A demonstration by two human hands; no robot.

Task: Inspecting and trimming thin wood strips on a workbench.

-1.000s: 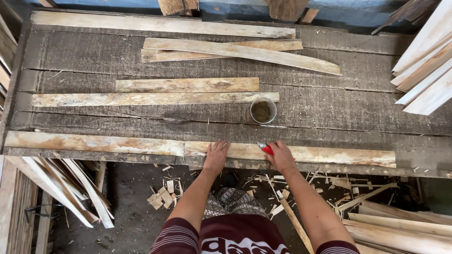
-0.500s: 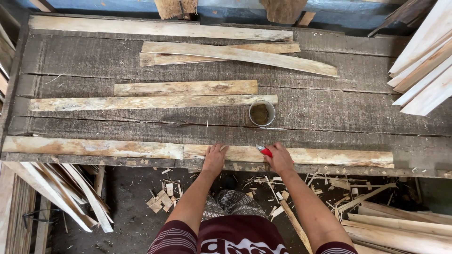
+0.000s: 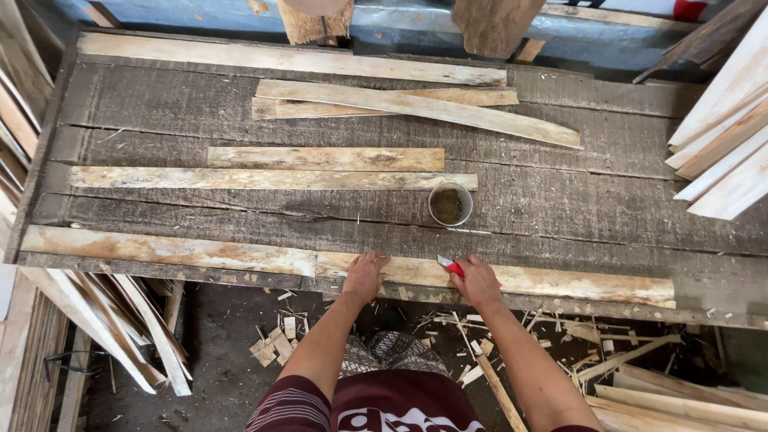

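Note:
A long pale wooden strip (image 3: 560, 282) lies along the near edge of a dark, weathered plank workbench (image 3: 608, 216). My left hand (image 3: 365, 276) presses flat on this strip near its left end, where it meets another long strip (image 3: 168, 250). My right hand (image 3: 476, 280) rests on the same strip and grips a red-handled knife (image 3: 450, 266), whose short blade points left across the wood. A small round cup (image 3: 450, 205) of dark liquid stands just beyond my hands.
Several more wooden strips (image 3: 320, 158) lie across the middle and far side of the bench. Stacks of pale slats (image 3: 724, 152) lean at the right, others (image 3: 120, 328) at the lower left. Wood scraps (image 3: 272, 344) litter the ground below.
Both hands stay on the near strip with barely any shift. The view has moved slightly.

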